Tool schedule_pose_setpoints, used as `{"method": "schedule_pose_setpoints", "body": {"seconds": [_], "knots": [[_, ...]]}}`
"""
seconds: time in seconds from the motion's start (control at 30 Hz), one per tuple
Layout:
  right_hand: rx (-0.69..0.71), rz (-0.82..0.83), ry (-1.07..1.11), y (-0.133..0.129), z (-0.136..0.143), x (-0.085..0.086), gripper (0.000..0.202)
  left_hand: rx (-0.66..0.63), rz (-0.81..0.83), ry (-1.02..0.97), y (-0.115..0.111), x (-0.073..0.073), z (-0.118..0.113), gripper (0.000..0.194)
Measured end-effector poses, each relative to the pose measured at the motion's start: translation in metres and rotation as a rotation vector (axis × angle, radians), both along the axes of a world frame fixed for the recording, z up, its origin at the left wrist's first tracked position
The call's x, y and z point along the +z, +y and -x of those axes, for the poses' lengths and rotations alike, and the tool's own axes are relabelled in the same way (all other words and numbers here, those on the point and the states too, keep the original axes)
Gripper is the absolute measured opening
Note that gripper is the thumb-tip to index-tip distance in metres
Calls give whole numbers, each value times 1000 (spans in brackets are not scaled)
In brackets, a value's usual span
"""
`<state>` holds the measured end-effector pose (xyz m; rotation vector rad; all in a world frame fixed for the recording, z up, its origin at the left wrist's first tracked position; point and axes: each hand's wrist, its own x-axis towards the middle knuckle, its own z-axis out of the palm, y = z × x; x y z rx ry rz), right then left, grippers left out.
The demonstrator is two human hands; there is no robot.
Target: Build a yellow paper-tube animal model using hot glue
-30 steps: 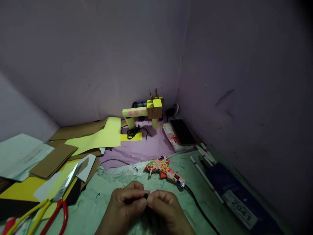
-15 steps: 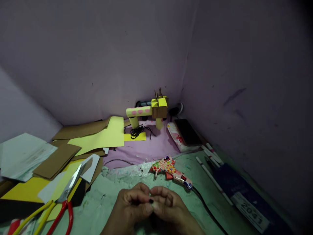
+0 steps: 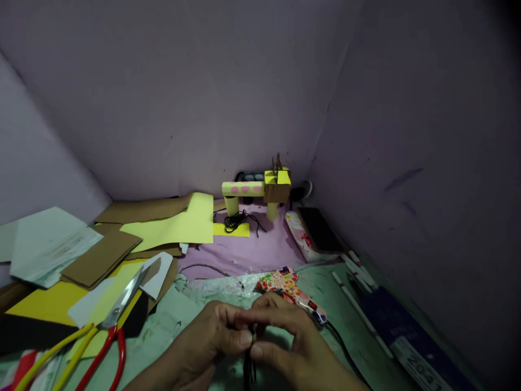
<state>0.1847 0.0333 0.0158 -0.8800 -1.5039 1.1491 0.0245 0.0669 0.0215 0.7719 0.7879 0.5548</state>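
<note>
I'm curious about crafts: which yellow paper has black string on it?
The small strip beside the large pale sheet; only it has black string across it.

A small, narrow bundle of thin black strands (image 3: pixel 248 372) is pinched near its upper end by the left hand (image 3: pixel 220 334), with the fingertips of the right hand (image 3: pixel 295 331) set close about it. Below the thumbs, the strands are seen hanging almost straight down, slightly parted from one another. The top is mostly hidden by fingers; finer detail is lost in shadow.
</note>
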Motion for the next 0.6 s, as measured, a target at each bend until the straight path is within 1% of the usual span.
{"method": "schedule_pose_setpoints", "body": {"seconds": [0.1, 0.2, 0.37, 0.5, 0.53, 0.6], "knots": [[25, -14, -24, 7, -1, -2, 25, -35, 14, 30, 6, -4, 6, 21], [20, -68, -41, 13, -3, -2, 20, -41, 20, 69, 11, -13, 10, 22], [40, -167, -169, 18, -4, 5, 7, -18, -9, 125, 17, -29, 13, 18], [21, -260, -215, 19, -3, 1, 10, -88, 27, 153, 20, -37, 14, 19], [11, -265, -219, 19, -2, -1, 12, -95, 37, 151, 21, -39, 14, 19], [-22, -238, -235, 19, -2, -3, 11, -65, 61, 158, 21, -38, 13, 19]]}}
